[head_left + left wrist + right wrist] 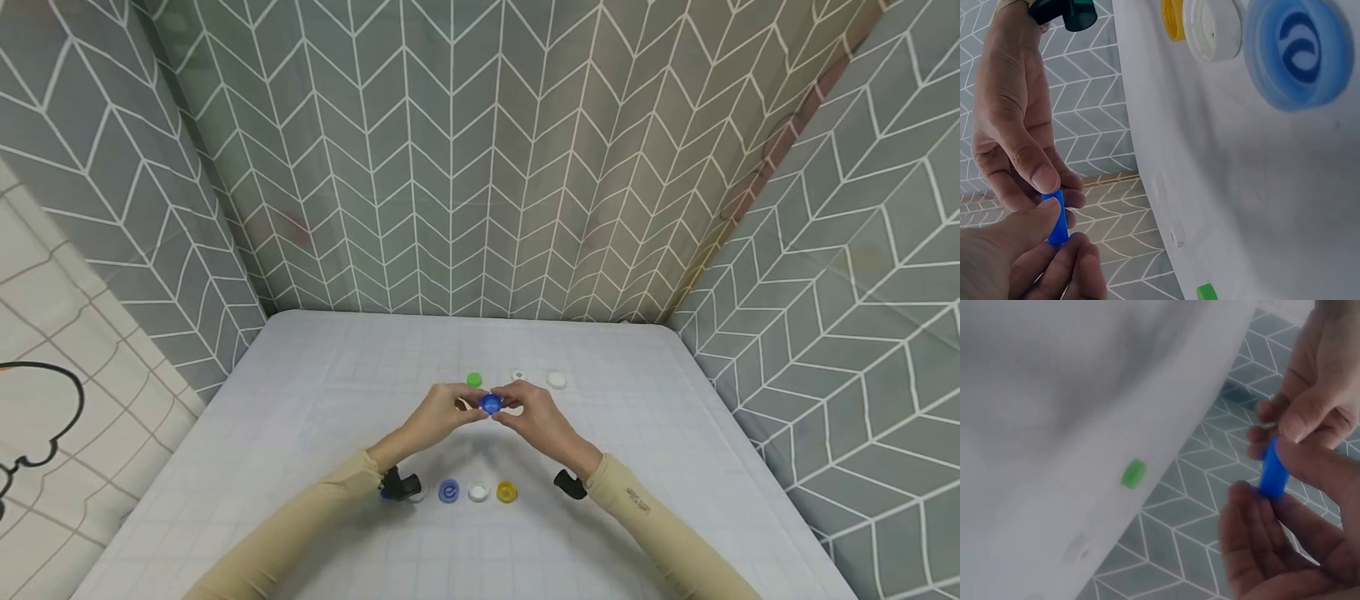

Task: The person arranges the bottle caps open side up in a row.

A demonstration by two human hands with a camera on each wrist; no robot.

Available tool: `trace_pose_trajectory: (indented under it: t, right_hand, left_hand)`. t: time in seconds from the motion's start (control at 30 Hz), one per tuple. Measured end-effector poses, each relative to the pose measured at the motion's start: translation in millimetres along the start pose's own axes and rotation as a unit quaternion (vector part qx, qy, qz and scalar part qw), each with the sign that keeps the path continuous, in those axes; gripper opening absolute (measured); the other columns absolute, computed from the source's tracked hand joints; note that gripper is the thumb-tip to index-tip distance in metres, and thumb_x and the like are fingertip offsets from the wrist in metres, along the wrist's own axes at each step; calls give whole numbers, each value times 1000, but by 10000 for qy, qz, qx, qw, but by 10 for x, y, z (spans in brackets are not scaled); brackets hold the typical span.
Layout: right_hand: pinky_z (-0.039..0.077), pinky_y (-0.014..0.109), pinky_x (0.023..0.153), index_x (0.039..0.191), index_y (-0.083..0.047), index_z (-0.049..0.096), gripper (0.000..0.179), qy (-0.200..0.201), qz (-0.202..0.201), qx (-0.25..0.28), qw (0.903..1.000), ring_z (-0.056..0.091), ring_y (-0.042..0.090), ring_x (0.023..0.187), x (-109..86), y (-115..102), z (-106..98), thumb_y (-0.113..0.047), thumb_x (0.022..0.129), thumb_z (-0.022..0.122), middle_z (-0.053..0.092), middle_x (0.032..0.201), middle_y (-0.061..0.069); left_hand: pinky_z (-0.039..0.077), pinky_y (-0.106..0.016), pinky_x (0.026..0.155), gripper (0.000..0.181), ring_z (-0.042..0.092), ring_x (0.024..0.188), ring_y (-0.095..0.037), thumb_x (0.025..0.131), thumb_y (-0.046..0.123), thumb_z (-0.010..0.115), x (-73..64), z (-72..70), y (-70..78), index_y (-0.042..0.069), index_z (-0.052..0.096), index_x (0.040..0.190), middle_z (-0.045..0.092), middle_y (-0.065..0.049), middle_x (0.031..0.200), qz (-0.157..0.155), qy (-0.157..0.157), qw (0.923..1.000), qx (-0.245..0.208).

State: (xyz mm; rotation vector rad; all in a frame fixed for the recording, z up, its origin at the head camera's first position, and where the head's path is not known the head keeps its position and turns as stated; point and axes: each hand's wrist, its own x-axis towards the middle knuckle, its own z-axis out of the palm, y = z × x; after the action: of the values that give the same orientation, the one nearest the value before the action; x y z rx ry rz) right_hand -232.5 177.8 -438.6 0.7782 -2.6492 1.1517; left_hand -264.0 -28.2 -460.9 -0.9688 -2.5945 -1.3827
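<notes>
One blue cap (491, 404) sits between left hand (441, 410) and right hand (542, 418). Thumbs (1029, 224) and fingers (1054, 273) of both pinch it above the table (330, 375).

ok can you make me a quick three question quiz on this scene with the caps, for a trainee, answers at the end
1. Multiple choice: What colour is the held cap that the left hand and right hand both grip?
a) green
b) blue
c) yellow

2. True or false: In the head view, the green cap lies higher in the picture than the yellow cap.

3. Fill the gap: In the head view, the cap immediately to the left of the yellow one is ____.

Key:
1. b, blue
2. True
3. White; it is the white cap
</notes>
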Motion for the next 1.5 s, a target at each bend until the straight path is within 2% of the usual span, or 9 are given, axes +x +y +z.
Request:
trace_pose_trajectory:
  t: [0.1, 0.27, 0.4, 0.5, 0.63, 0.8, 1.1, 1.3, 1.5]
  right_hand:
    - [54, 42, 83, 112, -7, 70, 30, -178, 75, -341, 9992, 66, 24, 94, -19, -28, -58, -13, 83, 75, 69, 103, 4]
    - [52, 29, 73, 106, -11, 73, 27, -418, 98, -1089, 9931, 65, 22, 89, -59, -48, -136, -16, 80, 78, 72, 97, 0]
    - [49, 24, 67, 99, -10, 75, 24, -668, -20, -1510, 9863, 65, 19, 80, -120, -73, -197, -18, 76, 81, 73, 91, -1]
    - [48, 24, 64, 93, -8, 75, 22, -951, -2, -1656, 9816, 65, 18, 76, -173, -97, -241, -17, 75, 83, 72, 84, 0]
    - [48, 26, 64, 89, -7, 72, 20, -1355, 181, -1836, 9734, 63, 15, 73, -224, -114, -293, -15, 73, 83, 70, 80, 0]
    - [45, 26, 61, 85, -8, 71, 21, -1767, 333, -2178, 9593, 55, 7, 66, -284, -140, -336, -16, 72, 84, 66, 75, -3]
    - [40, 23, 57, 78, -10, 65, 21, -2285, 382, -2316, 9448, 48, 5, 59, -415, -121, -309, -14, 70, 83, 58, 66, -9]
    - [41, 25, 58, 80, -11, 64, 26, -2544, 649, -2342, 9361, 50, 7, 60, -480, -91, -254, -16, 67, 86, 60, 68, -8]
    - [37, 24, 55, 77, -12, 60, 31, -2765, 666, -2528, 9248, 43, 7, 58, -515, -91, -209, -19, 65, 88, 51, 64, -10]
  left_hand:
    - [51, -22, 70, 30, 63, 87, -10, 85, 22, 74, -4, 24, 22, 9, 72, 112, 73, 2, 97, 32, -111, 9999, 119]
    - [49, -22, 68, 30, 63, 90, -14, 84, 25, 76, -1, 94, 43, 11, 73, 111, 73, 4, 98, 15, -329, 9992, 224]
    - [48, -20, 66, 29, 63, 86, -8, 83, 25, 76, -6, 197, 51, 12, 74, 110, 74, 5, 95, 119, -610, 9977, 276]
    - [48, -20, 67, 28, 63, 84, -4, 82, 25, 77, -19, 287, 79, 12, 74, 107, 74, 6, 93, 138, -824, 9959, 344]
    - [51, -25, 76, 26, 63, 88, -5, 83, 25, 76, -41, 403, 142, 13, 74, 106, 74, 5, 98, -2, -1081, 9933, 400]
    - [51, -25, 81, 26, 63, 90, -5, 83, 28, 76, -71, 544, 237, 14, 74, 104, 74, 8, 95, -128, -1282, 9884, 801]
    - [40, -32, 90, 25, 59, 90, -2, 79, 31, 78, -164, 760, 323, 19, 76, 100, 72, 16, 93, 288, -1395, 9745, 1735]
    - [42, -27, 82, 28, 55, 84, -1, 78, 36, 78, -212, 851, 327, 20, 75, 102, 71, 14, 92, 561, -1497, 9627, 2181]
    - [41, -25, 78, 34, 54, 88, -5, 78, 38, 77, -233, 887, 334, 20, 73, 106, 67, 10, 97, 793, -1703, 9475, 2589]
